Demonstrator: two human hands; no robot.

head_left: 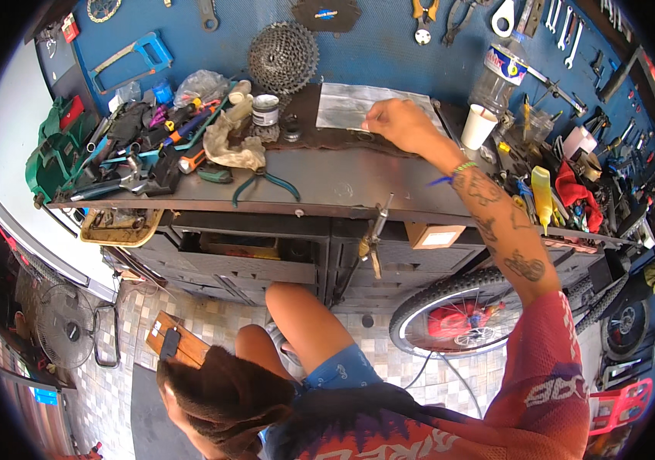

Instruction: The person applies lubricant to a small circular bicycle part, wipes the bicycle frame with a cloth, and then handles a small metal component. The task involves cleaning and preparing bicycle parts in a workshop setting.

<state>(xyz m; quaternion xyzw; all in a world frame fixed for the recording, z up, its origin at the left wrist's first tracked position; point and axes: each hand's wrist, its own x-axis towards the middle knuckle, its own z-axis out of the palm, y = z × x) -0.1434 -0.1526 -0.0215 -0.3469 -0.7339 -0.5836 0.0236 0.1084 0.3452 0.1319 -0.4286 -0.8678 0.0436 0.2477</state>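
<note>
My right hand [406, 126] reaches over the workbench [327, 178], its fingers pinched at the near edge of a silvery-grey sheet [343, 106]. Something thin and pale shows by the fingertips, too small to name. To the right of the hand stand a white cup [479, 127] and a clear plastic bottle [496, 84]. My left hand does not show; a dark brown cloth [228, 395] covers much of that arm's area at the lower left. Left of the sheet are a small open tin [265, 111] and a crumpled beige glove or rag [234, 142].
Teal-handled pliers [266, 182] lie at the bench's front edge. A heap of tools [143, 142] fills the left end, and a yellow squeeze bottle [542, 195] stands among clutter at right. A cassette [283, 57] leans at the wall. A bicycle wheel [400, 322] stands below.
</note>
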